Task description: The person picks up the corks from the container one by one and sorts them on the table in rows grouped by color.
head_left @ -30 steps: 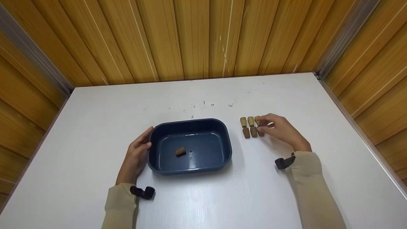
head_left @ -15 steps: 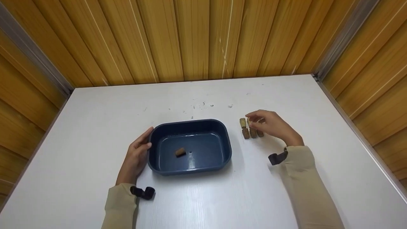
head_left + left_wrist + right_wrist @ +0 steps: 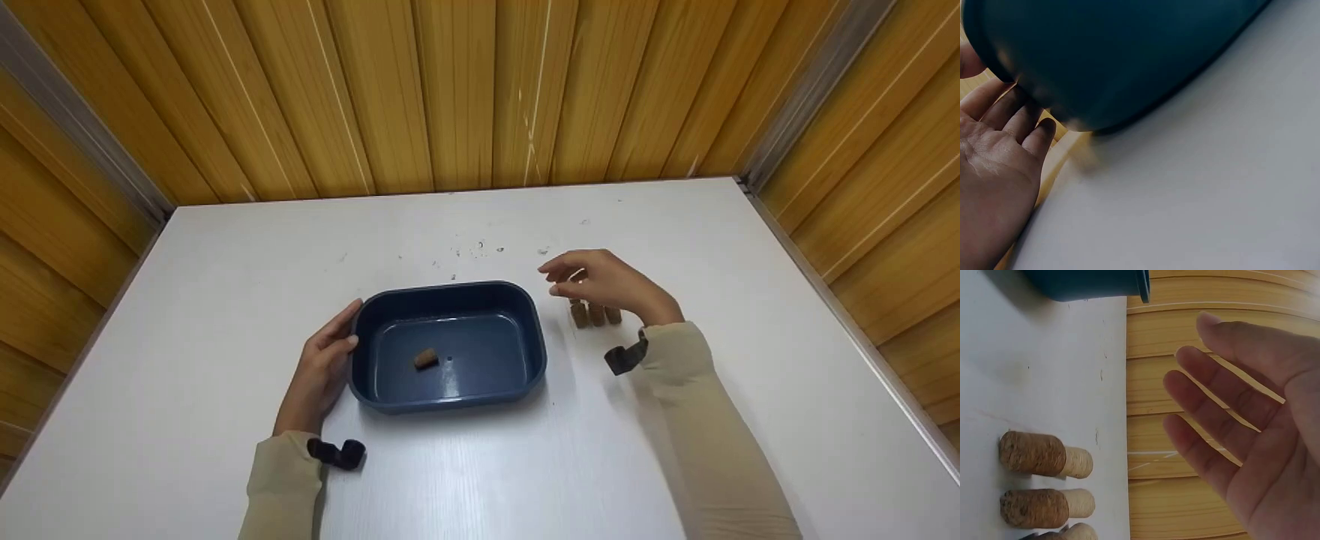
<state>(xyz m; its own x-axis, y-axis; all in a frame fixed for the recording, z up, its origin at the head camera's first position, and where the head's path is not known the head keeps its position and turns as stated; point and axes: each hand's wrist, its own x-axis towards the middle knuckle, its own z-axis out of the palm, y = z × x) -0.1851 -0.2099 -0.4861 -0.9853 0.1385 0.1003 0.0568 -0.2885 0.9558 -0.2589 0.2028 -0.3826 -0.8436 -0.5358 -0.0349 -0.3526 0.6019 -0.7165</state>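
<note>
A dark blue rectangular tub [image 3: 450, 405] stands on the white table, with one brown cork stopper [image 3: 426, 359] lying inside. My left hand [image 3: 322, 371] rests on the tub's left side; in the left wrist view its fairly straight fingers [image 3: 1010, 115] touch the outer wall. My right hand [image 3: 604, 285] hovers right of the tub with relaxed fingers and nothing in its grasp. Below it, brown corks [image 3: 597, 315] lie in a row. The right wrist view shows brown corks [image 3: 1033, 453] end to end with pale corks [image 3: 1079, 462], which my hand mostly hides in the head view.
The white table [image 3: 247, 300] ends at a wood-patterned panel wall [image 3: 450, 90] at the back, with similar panels left and right. Small dark marks [image 3: 480, 246] spot the tabletop behind the tub.
My right hand has moved left and slightly up over the corks, from the right end of the rows toward the tub. The left hand, tub and cork inside have stayed in place.
</note>
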